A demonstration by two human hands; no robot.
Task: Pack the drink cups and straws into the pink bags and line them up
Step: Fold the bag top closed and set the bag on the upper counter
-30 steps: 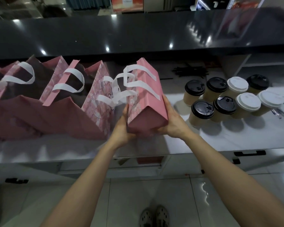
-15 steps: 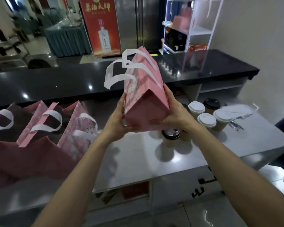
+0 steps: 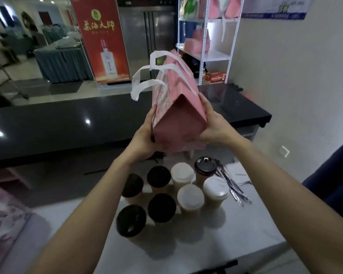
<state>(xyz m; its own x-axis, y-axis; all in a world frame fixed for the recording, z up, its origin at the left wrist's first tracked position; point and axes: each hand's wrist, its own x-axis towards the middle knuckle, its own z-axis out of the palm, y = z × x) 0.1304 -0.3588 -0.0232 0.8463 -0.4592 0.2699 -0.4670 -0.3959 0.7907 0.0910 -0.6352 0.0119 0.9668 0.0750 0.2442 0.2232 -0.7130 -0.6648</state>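
Bag: a pink paper carrier bag with white flat ribbon handles (image 3: 178,107) is held in the air at the centre of the frame, tilted with its folded base toward the camera and its handles toward the upper left.
Handling: the bag is judged to be light and thin-walled, easily creased; whether anything is inside cannot be told. It is best held by both lower sides near the base, or by the handles once upright.
Left hand: the left hand (image 3: 147,133) is pressed flat against the bag's left side, fingers wrapped up the panel.
Right hand: the right hand (image 3: 212,125) is cupped around the lower right corner, fingers lying along the right panel.
Position: the bag sits between the two palms, touching both, above the bench.
Cups: lidded paper drink cups with black and white lids (image 3: 172,192) stand clustered on the white bench (image 3: 255,224) below the bag, well apart from it; top-heavy and spillable, it is judged.
Straws: wrapped thin straws (image 3: 234,186) lie just beside the cups, at right.
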